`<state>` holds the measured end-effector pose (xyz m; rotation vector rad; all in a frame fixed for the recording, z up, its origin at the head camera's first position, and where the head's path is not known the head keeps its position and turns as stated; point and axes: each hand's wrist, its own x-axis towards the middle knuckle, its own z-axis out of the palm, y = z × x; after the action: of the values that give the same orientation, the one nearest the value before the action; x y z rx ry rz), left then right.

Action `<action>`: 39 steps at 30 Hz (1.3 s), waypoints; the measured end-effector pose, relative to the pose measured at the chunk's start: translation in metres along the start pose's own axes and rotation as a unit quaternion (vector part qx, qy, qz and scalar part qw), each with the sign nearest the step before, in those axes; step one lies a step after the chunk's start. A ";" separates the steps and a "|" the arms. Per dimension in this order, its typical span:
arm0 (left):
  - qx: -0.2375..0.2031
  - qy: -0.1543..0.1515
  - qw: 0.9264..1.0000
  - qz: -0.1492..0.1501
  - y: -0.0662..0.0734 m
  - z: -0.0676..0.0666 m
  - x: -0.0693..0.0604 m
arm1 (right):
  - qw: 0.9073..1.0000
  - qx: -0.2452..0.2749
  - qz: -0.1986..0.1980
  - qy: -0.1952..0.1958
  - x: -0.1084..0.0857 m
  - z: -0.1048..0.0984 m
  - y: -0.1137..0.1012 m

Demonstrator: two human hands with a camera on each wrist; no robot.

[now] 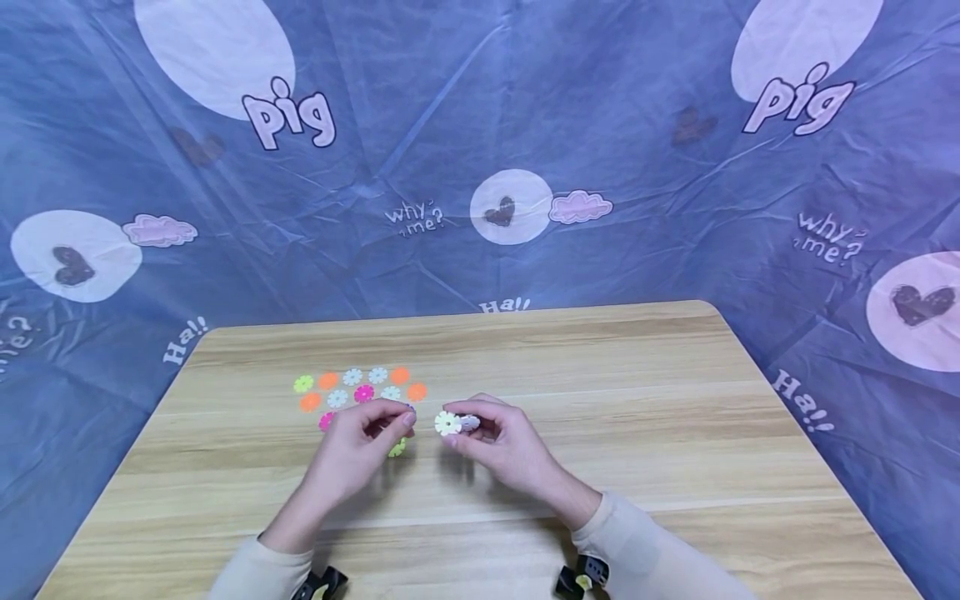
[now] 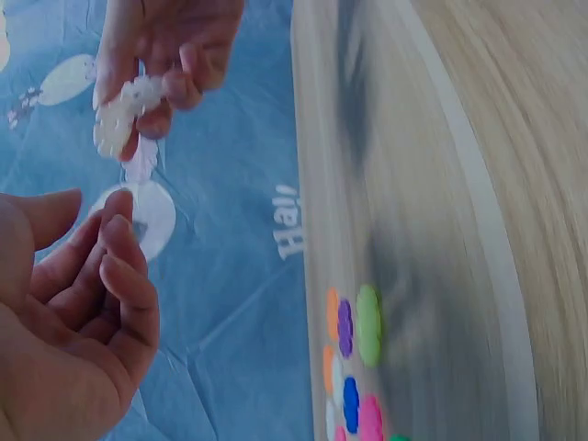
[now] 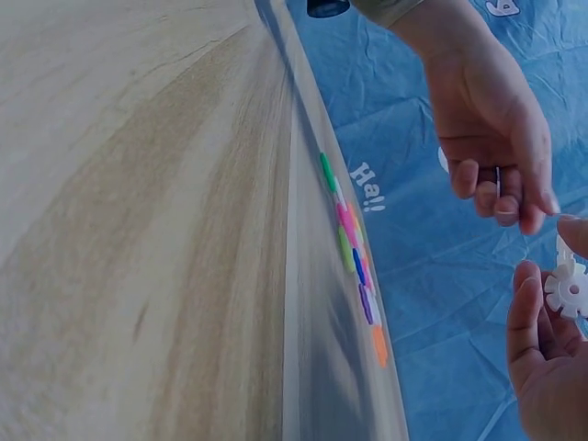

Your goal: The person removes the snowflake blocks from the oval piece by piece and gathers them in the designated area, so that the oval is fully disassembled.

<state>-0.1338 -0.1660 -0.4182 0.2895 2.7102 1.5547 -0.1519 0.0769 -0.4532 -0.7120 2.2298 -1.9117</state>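
Above the table, my right hand [image 1: 504, 433] pinches a small joined piece of notched plastic discs. A pale yellow disc [image 1: 447, 423] faces up at its front, and a whitish disc [image 1: 470, 422] sits behind it, partly hidden by the fingers. My left hand [image 1: 367, 442] is just to the left, a short gap from that piece. Its fingers bend loosely with the thumb apart from them in the left wrist view, and no disc shows between them. Past the left hand, loose flower-shaped discs lie flat, among them a pink disc [image 1: 363, 392] and a lime disc [image 1: 397, 448].
Several more discs, such as an orange disc [image 1: 310, 402] and a yellow-green disc [image 1: 303, 383], lie on the left part of the wooden table [image 1: 600, 358]. A blue printed cloth [image 1: 420, 100] hangs behind the table and along its sides.
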 end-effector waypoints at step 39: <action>-0.098 -0.006 0.994 -0.054 0.001 0.014 0.001 | 0.997 0.070 -0.015 0.030 0.000 -0.001 -0.003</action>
<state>-0.1334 -0.1530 -0.4245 0.1472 2.4928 1.7631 -0.1513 0.0776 -0.4507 -0.6805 2.1030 -2.1060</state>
